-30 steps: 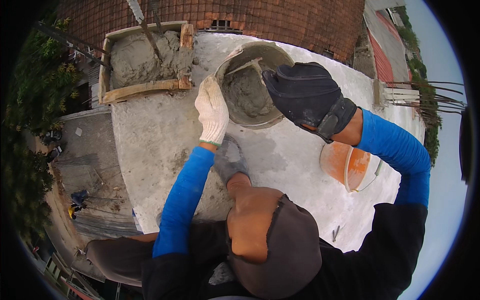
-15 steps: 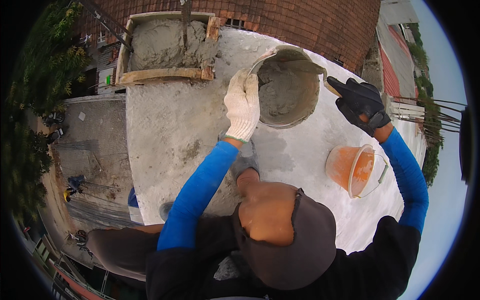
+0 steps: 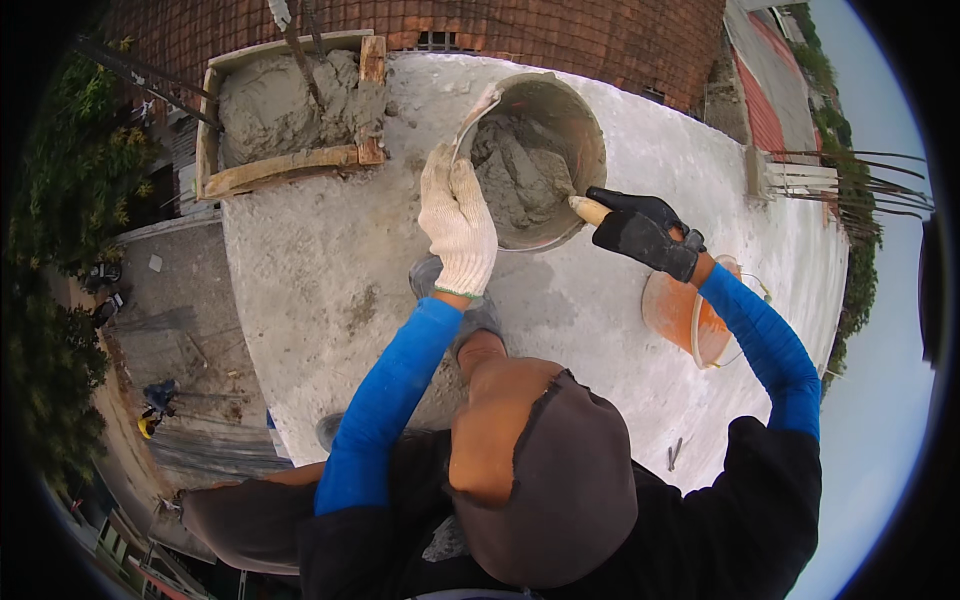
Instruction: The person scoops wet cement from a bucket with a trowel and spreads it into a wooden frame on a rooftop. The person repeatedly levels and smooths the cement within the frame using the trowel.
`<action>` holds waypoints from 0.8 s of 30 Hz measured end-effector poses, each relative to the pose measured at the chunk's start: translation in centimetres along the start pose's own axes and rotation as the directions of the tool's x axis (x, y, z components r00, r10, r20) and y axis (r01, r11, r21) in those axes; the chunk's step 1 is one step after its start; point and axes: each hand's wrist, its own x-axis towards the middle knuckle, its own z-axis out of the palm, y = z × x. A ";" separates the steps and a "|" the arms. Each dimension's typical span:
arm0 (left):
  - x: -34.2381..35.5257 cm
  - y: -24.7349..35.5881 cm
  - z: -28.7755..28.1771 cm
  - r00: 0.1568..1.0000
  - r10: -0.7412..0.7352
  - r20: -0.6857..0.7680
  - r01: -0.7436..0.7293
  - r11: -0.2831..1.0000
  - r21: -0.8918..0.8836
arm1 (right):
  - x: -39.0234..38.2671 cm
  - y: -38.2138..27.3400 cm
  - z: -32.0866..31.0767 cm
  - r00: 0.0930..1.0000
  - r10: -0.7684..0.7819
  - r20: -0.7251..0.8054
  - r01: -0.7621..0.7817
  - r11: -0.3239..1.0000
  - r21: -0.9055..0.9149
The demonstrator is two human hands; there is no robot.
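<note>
My left hand (image 3: 462, 225), in a white knitted glove, grips the near left rim of a mortar-smeared bucket (image 3: 592, 130). The bucket leans with its mouth toward me, and wet grey mortar (image 3: 515, 165) lies inside. In a black glove, my right hand (image 3: 645, 232) is closed round the pale wooden handle of a trowel (image 3: 588, 210) at the bucket's right side. The trowel's blade reaches into the bucket and merges with the mortar, so its outline is hard to make out.
Up left, a wooden formwork box (image 3: 290, 168) holds wet concrete, with steel bars rising from it. An orange bucket (image 3: 672, 305) lies tipped on the pale slab (image 3: 320, 270) to the right. The slab's left edge drops to ground far below. Rebar ends (image 3: 850, 180) stick out at right.
My right hand has swung left and down, taking the trowel from the bucket's right rim into the mortar. My left hand stays on the rim. The view has shifted slightly.
</note>
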 end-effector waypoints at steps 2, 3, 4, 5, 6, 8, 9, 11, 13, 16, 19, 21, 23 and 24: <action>-0.1 0.0 0.2 1.000 0.010 -0.014 -0.009 1.000 0.011 | -0.1 -0.9 0.4 0.993 0.100 0.063 -0.103 0.994 0.048; -0.2 0.0 0.2 1.000 0.016 -0.015 -0.016 1.000 0.009 | -0.1 -1.4 0.6 0.968 0.217 0.124 -0.236 0.955 0.178; -0.2 0.1 0.3 1.000 -0.008 -0.020 0.007 1.000 -0.003 | -0.2 -1.7 0.7 0.946 0.282 0.158 -0.312 0.925 0.219; -0.2 0.1 0.4 0.999 -0.026 -0.025 0.026 1.000 -0.018 | -0.2 -1.9 0.7 0.949 0.264 0.172 -0.305 0.908 0.289; -0.2 0.1 0.4 0.998 -0.050 -0.028 0.049 0.998 -0.038 | -0.3 -2.1 0.8 0.944 0.265 0.195 -0.318 0.884 0.342; -0.1 0.1 0.4 0.999 -0.028 -0.027 0.028 0.999 -0.031 | -0.7 -2.1 1.0 0.944 0.259 0.202 -0.322 0.851 0.414; -0.1 0.1 0.4 0.999 -0.021 -0.028 0.020 0.999 -0.029 | -0.9 -1.9 1.1 0.942 0.265 0.205 -0.330 0.838 0.435; 0.2 -0.1 0.2 0.999 -0.046 -0.027 0.046 0.999 -0.014 | -1.4 -1.3 1.6 0.941 0.266 0.211 -0.338 0.794 0.505; 0.2 -0.3 -0.2 0.997 -0.071 -0.028 0.071 0.997 0.000 | -2.3 -0.4 2.2 0.955 0.213 0.205 -0.294 0.750 0.592; 0.7 -1.0 -0.5 0.995 -0.075 -0.060 0.076 0.997 0.011 | -3.1 1.2 2.6 0.989 0.044 0.138 -0.125 0.749 0.651; 0.8 -1.6 -0.8 0.995 -0.071 -0.066 0.072 0.997 0.025 | -4.2 2.3 2.6 0.997 -0.018 0.082 -0.037 0.781 0.623; 0.8 -2.0 -0.8 0.995 -0.088 -0.053 0.088 0.996 -0.005 | -5.1 2.6 2.2 0.996 0.040 0.082 -0.087 0.698 0.711; 0.8 -2.2 -0.8 0.991 -0.120 -0.052 0.119 0.993 -0.011 | -6.1 2.4 1.8 0.997 0.076 0.026 -0.072 0.712 0.699; 0.9 -2.4 -0.9 0.988 -0.141 -0.055 0.141 0.990 -0.010 | -6.4 2.1 1.7 0.995 0.104 0.002 -0.078 0.727 0.683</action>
